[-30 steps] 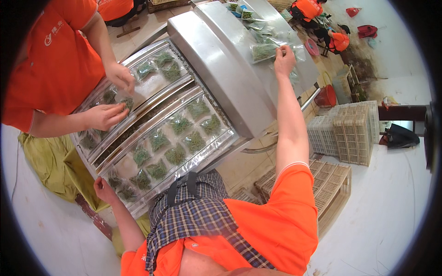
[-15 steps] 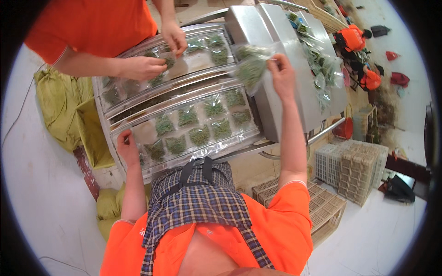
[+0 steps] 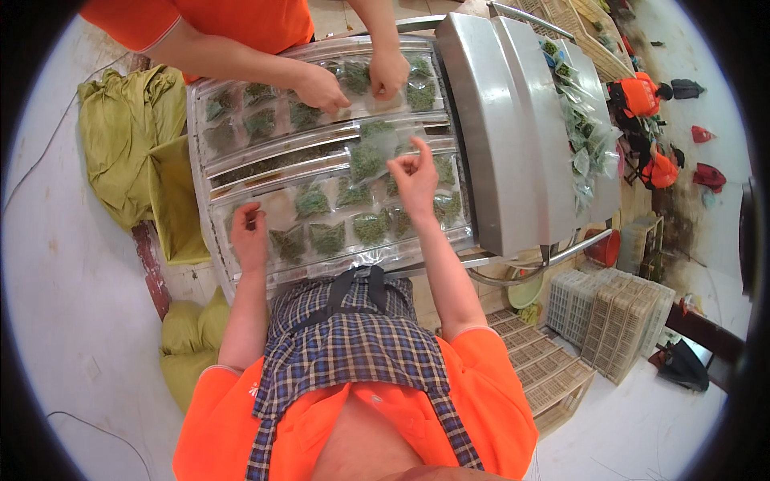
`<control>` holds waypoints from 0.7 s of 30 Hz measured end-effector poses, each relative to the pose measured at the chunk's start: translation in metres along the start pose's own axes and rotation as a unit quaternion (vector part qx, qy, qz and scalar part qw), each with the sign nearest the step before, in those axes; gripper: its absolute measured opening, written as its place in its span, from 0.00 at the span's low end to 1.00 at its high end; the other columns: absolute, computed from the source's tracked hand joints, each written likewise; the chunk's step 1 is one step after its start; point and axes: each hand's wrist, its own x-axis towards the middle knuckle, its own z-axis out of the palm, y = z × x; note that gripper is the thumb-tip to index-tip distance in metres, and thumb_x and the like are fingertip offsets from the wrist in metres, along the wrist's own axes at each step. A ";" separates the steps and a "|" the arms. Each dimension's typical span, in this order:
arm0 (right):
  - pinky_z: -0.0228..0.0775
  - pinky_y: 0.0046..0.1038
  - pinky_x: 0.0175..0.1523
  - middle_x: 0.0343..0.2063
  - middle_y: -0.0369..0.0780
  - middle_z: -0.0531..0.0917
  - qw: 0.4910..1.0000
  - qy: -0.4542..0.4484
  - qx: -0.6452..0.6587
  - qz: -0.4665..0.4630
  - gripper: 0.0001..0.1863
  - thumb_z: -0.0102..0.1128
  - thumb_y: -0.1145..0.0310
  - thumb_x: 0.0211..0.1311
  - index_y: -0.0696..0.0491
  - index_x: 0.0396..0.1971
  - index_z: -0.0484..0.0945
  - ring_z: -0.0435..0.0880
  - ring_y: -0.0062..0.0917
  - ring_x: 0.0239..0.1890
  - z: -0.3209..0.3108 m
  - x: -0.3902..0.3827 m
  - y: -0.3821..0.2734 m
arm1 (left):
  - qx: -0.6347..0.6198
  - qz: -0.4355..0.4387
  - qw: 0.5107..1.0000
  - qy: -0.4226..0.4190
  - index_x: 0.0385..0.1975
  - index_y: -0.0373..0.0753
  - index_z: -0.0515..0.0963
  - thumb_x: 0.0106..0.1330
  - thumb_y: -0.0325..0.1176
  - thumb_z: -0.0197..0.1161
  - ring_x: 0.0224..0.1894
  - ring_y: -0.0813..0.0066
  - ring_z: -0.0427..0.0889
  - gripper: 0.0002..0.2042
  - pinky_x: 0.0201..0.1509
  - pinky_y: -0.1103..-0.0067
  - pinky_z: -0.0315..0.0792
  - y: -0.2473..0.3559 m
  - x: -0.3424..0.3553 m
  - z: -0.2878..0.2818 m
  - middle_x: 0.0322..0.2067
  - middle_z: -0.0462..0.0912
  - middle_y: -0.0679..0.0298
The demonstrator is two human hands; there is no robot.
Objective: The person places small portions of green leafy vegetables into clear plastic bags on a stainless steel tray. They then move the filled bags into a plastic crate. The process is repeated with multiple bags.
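My right hand (image 3: 411,176) pinches a clear plastic bag of green granular contents (image 3: 367,156) over the middle of the steel packing machine's tray (image 3: 321,136). My left hand (image 3: 247,228) is curled at the tray's near-left end, and I cannot make out what, if anything, it grips. Rows of small filled bags (image 3: 327,237) lie on the two sections of the tray. Across the tray, a co-worker's left hand (image 3: 387,76) and right hand (image 3: 319,86) work among the far row of bags.
A raised steel lid (image 3: 473,128) stands at the right, with more bags (image 3: 579,128) on it. Crumpled yellow sacks (image 3: 119,152) lie at the left. Plastic crates (image 3: 622,321) and a red bucket (image 3: 601,247) are at the lower right. Other workers (image 3: 640,96) crouch at the upper right.
My right hand has lifted a bag from the lid and brought it leftward over the tray. The view has turned. The co-worker's hands have shifted along the far row.
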 end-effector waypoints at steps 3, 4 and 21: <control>0.73 0.26 0.37 0.28 0.39 0.82 0.986 -0.093 -0.077 -0.111 0.18 0.66 0.76 0.53 0.55 0.46 0.75 0.81 0.25 0.29 0.008 -0.031 -0.022 | -0.022 0.017 0.991 -0.134 0.50 0.39 0.74 0.66 0.26 0.57 0.47 0.76 0.79 0.13 0.47 0.81 0.70 0.028 -0.001 0.017 0.45 0.80 0.66; 0.73 0.28 0.37 0.29 0.40 0.82 0.972 -0.126 -0.108 -0.164 0.17 0.65 0.77 0.53 0.55 0.44 0.76 0.81 0.29 0.30 0.012 -0.038 -0.028 | -0.016 0.048 0.984 -0.170 0.52 0.40 0.74 0.67 0.26 0.57 0.49 0.75 0.78 0.14 0.48 0.81 0.70 0.044 -0.002 0.023 0.47 0.79 0.66; 0.71 0.24 0.41 0.37 0.36 0.81 0.946 -0.291 0.124 0.070 0.17 0.65 0.75 0.53 0.55 0.45 0.79 0.77 0.20 0.36 0.106 -0.101 -0.041 | -0.157 -0.108 0.969 -0.159 0.39 0.37 0.77 0.66 0.29 0.61 0.30 0.86 0.74 0.05 0.35 0.85 0.71 0.033 -0.023 -0.049 0.30 0.78 0.71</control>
